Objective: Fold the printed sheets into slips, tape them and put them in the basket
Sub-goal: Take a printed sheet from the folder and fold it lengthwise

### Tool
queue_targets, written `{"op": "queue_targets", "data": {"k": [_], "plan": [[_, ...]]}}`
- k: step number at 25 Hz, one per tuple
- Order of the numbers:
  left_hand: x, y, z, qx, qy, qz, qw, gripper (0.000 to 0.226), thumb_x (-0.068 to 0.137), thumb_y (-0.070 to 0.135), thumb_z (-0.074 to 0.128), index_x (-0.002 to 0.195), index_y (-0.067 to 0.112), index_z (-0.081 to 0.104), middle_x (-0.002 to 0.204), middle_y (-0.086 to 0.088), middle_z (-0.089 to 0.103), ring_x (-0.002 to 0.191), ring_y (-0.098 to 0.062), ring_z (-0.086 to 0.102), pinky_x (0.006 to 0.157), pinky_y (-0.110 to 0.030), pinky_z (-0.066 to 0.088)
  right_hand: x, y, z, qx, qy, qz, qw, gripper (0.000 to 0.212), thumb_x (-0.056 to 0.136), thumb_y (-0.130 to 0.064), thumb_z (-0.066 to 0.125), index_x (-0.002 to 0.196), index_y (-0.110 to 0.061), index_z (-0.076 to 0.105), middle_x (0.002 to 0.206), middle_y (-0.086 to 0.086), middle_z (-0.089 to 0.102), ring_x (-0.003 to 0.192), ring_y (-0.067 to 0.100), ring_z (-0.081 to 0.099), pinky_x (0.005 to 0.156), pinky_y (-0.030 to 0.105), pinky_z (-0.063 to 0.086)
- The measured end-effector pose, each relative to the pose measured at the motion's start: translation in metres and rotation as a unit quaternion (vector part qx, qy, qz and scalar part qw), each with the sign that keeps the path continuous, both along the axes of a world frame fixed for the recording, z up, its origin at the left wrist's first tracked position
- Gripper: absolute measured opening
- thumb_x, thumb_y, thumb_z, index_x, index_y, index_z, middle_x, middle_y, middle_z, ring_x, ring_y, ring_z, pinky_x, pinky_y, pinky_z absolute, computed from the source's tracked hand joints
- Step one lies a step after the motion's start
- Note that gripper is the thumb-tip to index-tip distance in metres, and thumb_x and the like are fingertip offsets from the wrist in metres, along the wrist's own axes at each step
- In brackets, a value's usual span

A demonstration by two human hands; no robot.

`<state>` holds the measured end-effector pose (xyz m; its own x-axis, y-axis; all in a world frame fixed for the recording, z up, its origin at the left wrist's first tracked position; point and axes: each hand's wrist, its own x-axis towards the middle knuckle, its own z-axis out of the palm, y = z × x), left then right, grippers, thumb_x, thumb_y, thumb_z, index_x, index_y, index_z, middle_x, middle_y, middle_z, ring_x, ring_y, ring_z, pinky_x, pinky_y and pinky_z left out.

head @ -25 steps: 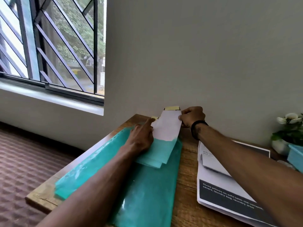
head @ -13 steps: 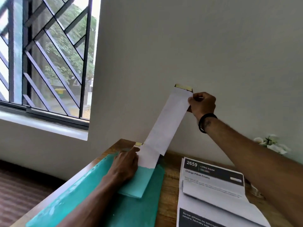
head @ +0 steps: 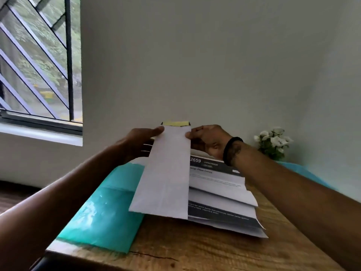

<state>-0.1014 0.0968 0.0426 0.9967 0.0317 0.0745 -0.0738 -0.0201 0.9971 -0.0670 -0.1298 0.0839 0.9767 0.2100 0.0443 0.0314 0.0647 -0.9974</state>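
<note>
Holding a folded slip (head: 168, 173) up above the wooden table (head: 195, 249), I pinch its top corners, my left hand (head: 140, 143) on one edge and my right hand (head: 207, 141) on the other, fingers curled round the paper. A strip of yellowish tape (head: 175, 123) pokes out at the slip's top, so this one looks folded and taped, I judge, and ready for the basket; a pale blue edge behind my right arm may be it, though I cannot tell. Printed sheets (head: 220, 194) lie flat on the table right of the slip, creased but unfolded, so work remains. Left of the slip lies a glossy teal folder (head: 105, 212). The slip is matte white, long and narrow; the table is grainy and cracked.
</note>
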Motion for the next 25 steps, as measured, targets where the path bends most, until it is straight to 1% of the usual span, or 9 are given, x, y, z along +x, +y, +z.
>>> {"op": "queue_targets", "data": {"k": [3,7,9,12,15,18,21,23,25], "plan": [[-0.002,0.002,-0.010,0.058,-0.019,0.005,0.998,0.029,0.094,0.021,0.075,0.119,0.008,0.073,0.113,-0.015,0.076,0.083,-0.019,0.073,0.063,-0.023,0.060,-0.012,-0.014,-0.022,-0.072,-0.016,0.045,0.996,0.031,0.090,-0.004,0.078,0.114,0.013,0.069,0.109,0.028,0.076,0.086,0.033,0.076,0.077,0.039,0.067],[0.000,0.025,-0.040,0.151,0.032,0.066,0.986,0.038,0.088,0.026,0.081,0.122,0.012,0.070,0.111,-0.011,0.075,0.090,-0.021,0.073,0.072,-0.030,0.061,-0.011,-0.065,-0.045,-0.211,-0.112,-0.059,0.969,0.025,0.084,-0.019,0.087,0.099,-0.001,0.076,0.102,0.026,0.078,0.080,0.025,0.075,0.080,0.042,0.067],[-0.001,0.024,-0.052,0.194,0.038,0.085,0.977,0.037,0.088,0.029,0.082,0.120,0.016,0.070,0.109,-0.010,0.073,0.094,-0.023,0.072,0.074,-0.032,0.060,-0.010,-0.098,-0.055,-0.320,-0.180,-0.086,0.926,0.035,0.076,-0.040,0.091,0.094,-0.013,0.078,0.097,0.014,0.080,0.085,0.020,0.076,0.082,0.043,0.066],[0.000,0.010,-0.063,0.246,0.004,0.115,0.962,0.030,0.092,0.032,0.077,0.117,0.016,0.070,0.099,-0.008,0.072,0.081,-0.018,0.067,0.063,-0.025,0.054,-0.018,-0.133,-0.066,-0.492,-0.232,0.002,0.839,0.061,0.060,-0.075,0.084,0.101,-0.031,0.077,0.106,-0.010,0.078,0.100,0.006,0.071,0.091,0.036,0.060],[0.016,0.001,-0.068,0.356,-0.041,0.149,0.922,0.038,0.090,0.043,0.077,0.120,0.022,0.067,0.102,-0.009,0.076,0.093,-0.028,0.071,0.079,-0.038,0.060,-0.024,-0.145,-0.072,-0.554,-0.222,0.060,0.800,0.079,0.051,-0.090,0.076,0.112,-0.039,0.074,0.116,-0.020,0.073,0.107,-0.002,0.067,0.096,0.031,0.058],[0.019,-0.014,-0.061,0.425,-0.067,0.162,0.888,0.049,0.089,0.047,0.077,0.129,0.020,0.065,0.115,-0.011,0.074,0.105,-0.033,0.069,0.090,-0.038,0.056,-0.022,-0.146,-0.078,-0.589,-0.225,0.095,0.770,0.082,0.056,-0.088,0.077,0.121,-0.039,0.071,0.120,-0.023,0.070,0.107,-0.003,0.067,0.096,0.029,0.058],[0.014,-0.036,-0.050,0.480,-0.148,0.131,0.855,0.054,0.090,0.059,0.068,0.131,0.023,0.067,0.119,-0.003,0.074,0.107,-0.023,0.068,0.086,-0.031,0.050,-0.018,-0.145,-0.081,-0.612,-0.290,0.100,0.729,0.051,0.080,-0.070,0.073,0.119,-0.037,0.070,0.114,-0.022,0.070,0.098,-0.004,0.067,0.088,0.021,0.057],[0.007,-0.054,-0.043,0.421,-0.149,0.049,0.893,0.073,0.085,0.077,0.059,0.135,0.024,0.064,0.124,0.001,0.072,0.111,-0.019,0.067,0.094,-0.036,0.055,-0.016,-0.145,-0.075,-0.585,-0.335,0.076,0.735,0.015,0.093,-0.053,0.069,0.099,-0.040,0.065,0.093,-0.021,0.067,0.084,-0.002,0.064,0.076,0.018,0.053],[0.002,-0.072,-0.037,0.303,-0.137,-0.007,0.943,0.079,0.083,0.079,0.056,0.138,0.023,0.062,0.129,-0.001,0.070,0.114,-0.021,0.068,0.098,-0.043,0.058,-0.011,-0.147,-0.064,-0.520,-0.356,0.044,0.775,0.010,0.096,-0.043,0.069,0.088,-0.037,0.066,0.085,-0.017,0.069,0.078,0.006,0.067,0.069,0.031,0.056]]}}
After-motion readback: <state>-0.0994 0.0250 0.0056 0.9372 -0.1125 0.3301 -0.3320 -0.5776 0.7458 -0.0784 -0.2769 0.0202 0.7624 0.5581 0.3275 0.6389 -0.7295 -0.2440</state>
